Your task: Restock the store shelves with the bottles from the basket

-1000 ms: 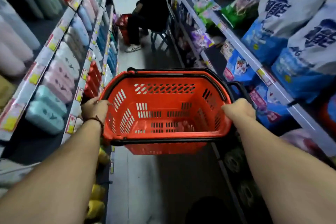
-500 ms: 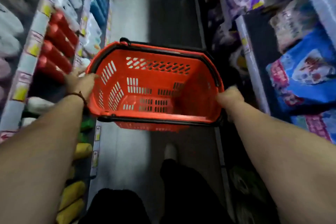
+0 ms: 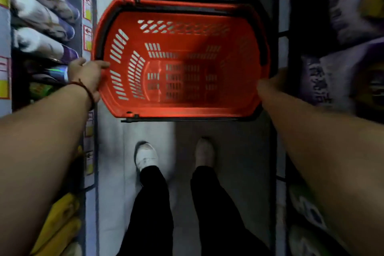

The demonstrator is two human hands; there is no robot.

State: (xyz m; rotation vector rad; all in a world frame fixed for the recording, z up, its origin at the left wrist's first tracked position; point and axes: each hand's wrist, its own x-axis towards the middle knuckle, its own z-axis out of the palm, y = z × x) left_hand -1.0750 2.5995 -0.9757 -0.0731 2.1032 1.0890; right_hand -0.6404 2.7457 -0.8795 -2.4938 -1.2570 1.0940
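Fingers of left hand [image 3: 88, 78] and right hand [image 3: 270, 85] clamped on red basket [image 3: 182, 110] rim.

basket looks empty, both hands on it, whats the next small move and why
Probably lower the red basket onto the floor in front of the shoes. No bottles show inside it, the left hand and right hand each hold a side in a full grip, and the view points straight down.

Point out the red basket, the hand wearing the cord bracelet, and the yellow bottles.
red basket [image 3: 207, 110], head view, on its bare near wall.
left hand [image 3: 88, 76], head view, back of the hand.
yellow bottles [image 3: 60, 222], head view, body of one bottle, lower left shelf.
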